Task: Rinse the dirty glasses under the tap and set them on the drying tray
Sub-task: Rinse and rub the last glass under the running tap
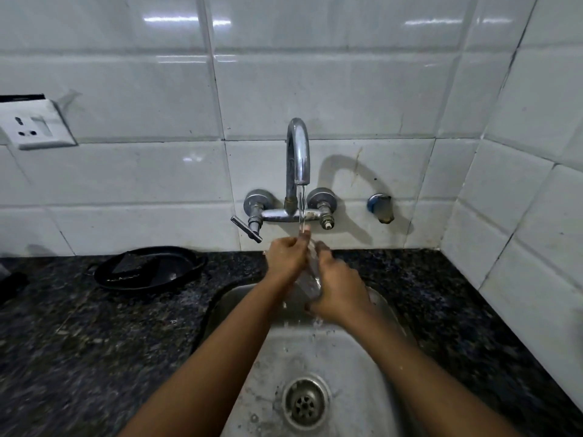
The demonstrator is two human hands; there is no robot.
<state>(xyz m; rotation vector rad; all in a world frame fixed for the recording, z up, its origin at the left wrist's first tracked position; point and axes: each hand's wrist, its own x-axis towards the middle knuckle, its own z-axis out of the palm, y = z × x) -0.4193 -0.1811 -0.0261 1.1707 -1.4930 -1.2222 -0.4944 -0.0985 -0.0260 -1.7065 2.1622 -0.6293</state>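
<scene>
A clear glass [310, 279] is held tilted over the steel sink [356, 367], between both hands. My left hand [287, 257] grips its upper end, fingers at the rim under the stream. My right hand [339, 291] wraps its lower end. Water runs from the chrome tap [298, 152] onto the fingers and the glass, and drips fall into the basin. A black oval tray [151, 268] lies on the counter left of the sink.
The dark speckled granite counter [94, 342] surrounds the sink. A tap lever [246, 228] sticks out at the left of the mixer. A wall socket [34, 124] sits at far left. White tiled walls close the back and right. The drain [305, 402] is near the front.
</scene>
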